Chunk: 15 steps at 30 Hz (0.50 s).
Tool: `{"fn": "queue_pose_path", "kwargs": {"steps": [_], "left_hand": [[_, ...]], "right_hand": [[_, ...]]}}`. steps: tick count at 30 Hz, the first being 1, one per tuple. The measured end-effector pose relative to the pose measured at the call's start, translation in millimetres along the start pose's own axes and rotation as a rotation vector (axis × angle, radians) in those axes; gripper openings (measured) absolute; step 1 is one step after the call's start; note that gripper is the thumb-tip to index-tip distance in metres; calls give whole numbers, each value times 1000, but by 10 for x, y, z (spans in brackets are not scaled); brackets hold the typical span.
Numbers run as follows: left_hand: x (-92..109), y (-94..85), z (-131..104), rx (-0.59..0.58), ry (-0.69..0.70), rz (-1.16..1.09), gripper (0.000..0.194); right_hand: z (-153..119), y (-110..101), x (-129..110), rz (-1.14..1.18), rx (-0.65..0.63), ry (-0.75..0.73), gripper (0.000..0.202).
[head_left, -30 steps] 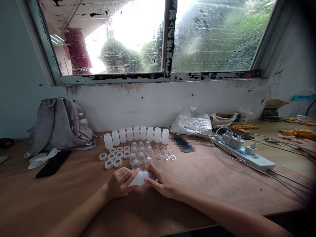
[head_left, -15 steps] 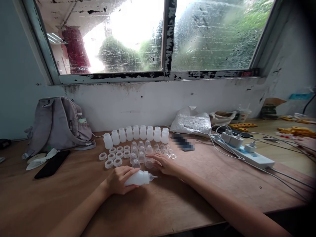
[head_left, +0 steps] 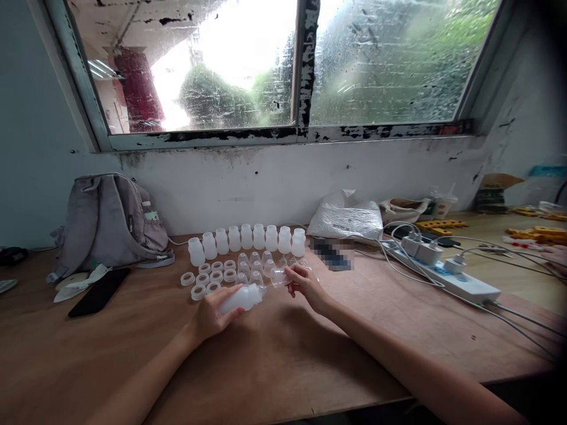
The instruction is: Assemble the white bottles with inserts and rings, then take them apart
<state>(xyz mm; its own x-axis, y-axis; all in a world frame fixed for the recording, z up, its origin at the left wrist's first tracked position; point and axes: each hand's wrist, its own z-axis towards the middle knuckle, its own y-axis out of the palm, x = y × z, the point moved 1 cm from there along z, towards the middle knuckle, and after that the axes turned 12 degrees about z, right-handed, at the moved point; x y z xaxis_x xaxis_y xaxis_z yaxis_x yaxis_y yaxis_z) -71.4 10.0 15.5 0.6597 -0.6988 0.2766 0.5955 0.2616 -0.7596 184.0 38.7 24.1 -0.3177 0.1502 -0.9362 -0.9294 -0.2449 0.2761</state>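
Note:
My left hand (head_left: 213,314) is wrapped round a frosted white bottle (head_left: 241,298), tilted with its neck to the right. A clear tip (head_left: 261,290) sits at the bottle's mouth. Between the fingers of my right hand (head_left: 306,285) is a clear plastic cap (head_left: 279,277), its open end turned towards the bottle; the two are apart. Just behind my hands stand several more clear caps (head_left: 243,262). To their left lie several translucent white rings (head_left: 188,278). Behind my right hand are small clear nipples (head_left: 283,261), partly hidden by it.
A row of frosted bottles (head_left: 247,237) lines the back of the wooden table (head_left: 274,366). At left are a grey backpack (head_left: 104,224) and a black phone (head_left: 100,292). A silver bag (head_left: 345,217) and a white power strip (head_left: 460,283) with cables lie at right.
My right hand has lifted a clear cap from the group and turned it on its side near the bottle's tip. The left hand has raised the bottle slightly and tilted its neck upward.

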Motion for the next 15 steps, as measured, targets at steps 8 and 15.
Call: {"fn": "queue_pose_path", "kwargs": {"steps": [8, 15], "left_hand": [[37, 4, -9, -13, -7, -49, 44], [116, 31, -28, -44, 11, -68, 45]], "right_hand": [[-74, 63, 38, -193, 101, -5, 40], [-140, 141, 111, -296, 118, 86, 45]]}}
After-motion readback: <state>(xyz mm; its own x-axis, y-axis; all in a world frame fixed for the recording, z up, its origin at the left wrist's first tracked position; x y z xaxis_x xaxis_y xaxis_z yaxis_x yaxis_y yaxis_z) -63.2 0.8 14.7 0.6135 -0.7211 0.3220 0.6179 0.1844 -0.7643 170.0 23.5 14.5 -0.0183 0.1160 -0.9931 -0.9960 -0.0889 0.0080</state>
